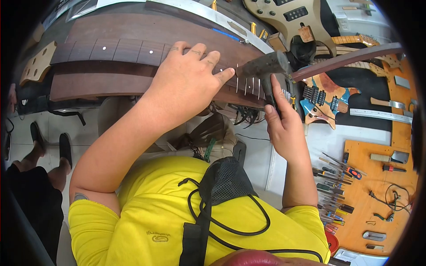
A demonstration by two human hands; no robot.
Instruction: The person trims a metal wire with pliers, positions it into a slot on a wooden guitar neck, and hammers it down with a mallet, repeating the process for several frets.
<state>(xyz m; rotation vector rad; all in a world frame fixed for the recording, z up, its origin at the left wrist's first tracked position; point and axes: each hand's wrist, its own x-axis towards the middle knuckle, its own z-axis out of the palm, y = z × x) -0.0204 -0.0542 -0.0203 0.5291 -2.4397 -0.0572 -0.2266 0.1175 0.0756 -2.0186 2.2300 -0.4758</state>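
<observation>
My left hand (188, 71) lies across the dark fretboard of a guitar neck (126, 51), its fingers bent over the far edge and its thumb stretched toward the hammer head. In my right hand (284, 122) is a hammer (262, 65), held by its dark handle with the index finger laid along it. The hammer head overlaps the fretboard just beyond my left thumb. Several fret wires (247, 86) stick out past the near edge there. The pale headstock (37, 63) points left.
Dark boards (102, 84) lie around the neck. Beyond are a cream guitar body (293, 17), a blue and brown guitar (326, 97) and a long dark wooden strip (350, 61). At right, an orange workboard (355, 177) carries several files and screwdrivers. Another person's legs (57, 177) show at left.
</observation>
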